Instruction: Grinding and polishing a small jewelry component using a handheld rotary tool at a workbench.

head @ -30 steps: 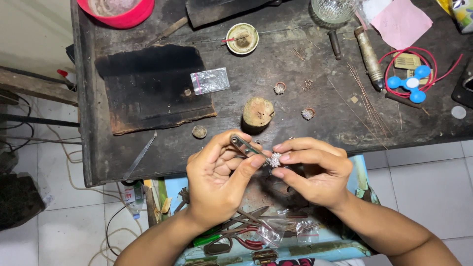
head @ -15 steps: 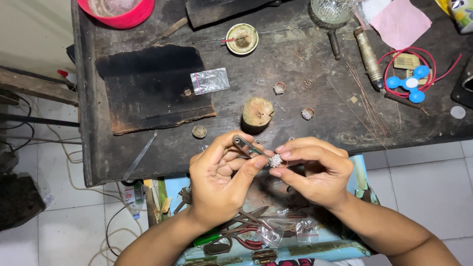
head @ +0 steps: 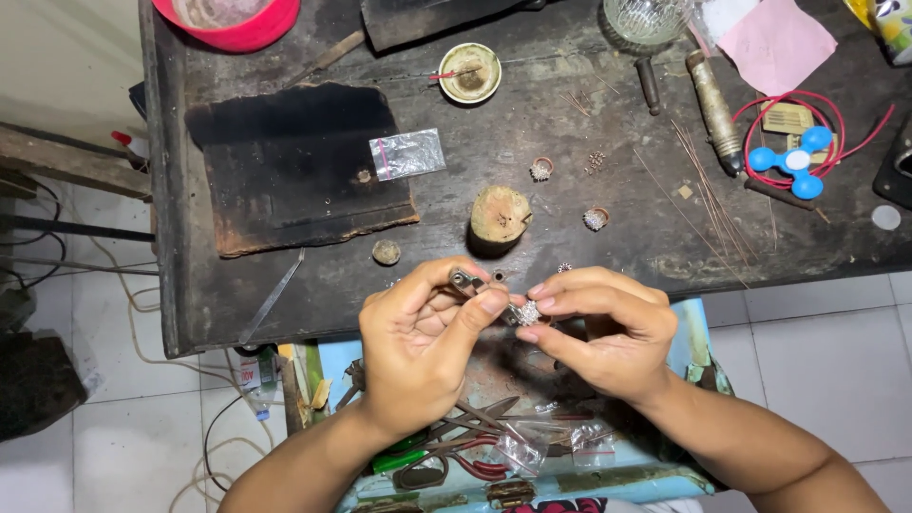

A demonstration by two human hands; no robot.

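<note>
The left hand (head: 418, 347) is closed around a small metal tool (head: 472, 283), thumb and forefinger pinching it so its tip points right at a sparkly little ring (head: 528, 312). The right hand (head: 598, 328) pinches that ring between thumb and fingertips, and the two hands meet just at the near edge of the dark, worn desk (head: 494, 142). Right behind the hands, on the desk, stands a short wooden stump (head: 500, 215), with a round brownish bit (head: 386, 252) to its left and another small ring (head: 595, 218) to its right; a third ring (head: 541, 169) lies a little farther back. On the left part of the desk sits a black scorched board (head: 285, 161), with a small clear bag (head: 407, 154) at its right edge, and a thin metal strip (head: 271, 298) lies near the front edge. At the far side I can see a red bowl (head: 233, 21), a little round dish (head: 470, 72) and a glass cup (head: 646, 17). Over on the right lie a pink sheet (head: 777, 46), a brown-handled tool (head: 714, 104), a bundle of thin wires (head: 708, 185) and a blue spinner toy (head: 793, 161) on a red cord. Under the hands there is an open drawer (head: 570, 475) holding pliers (head: 456, 446) and more clear bags.
</note>
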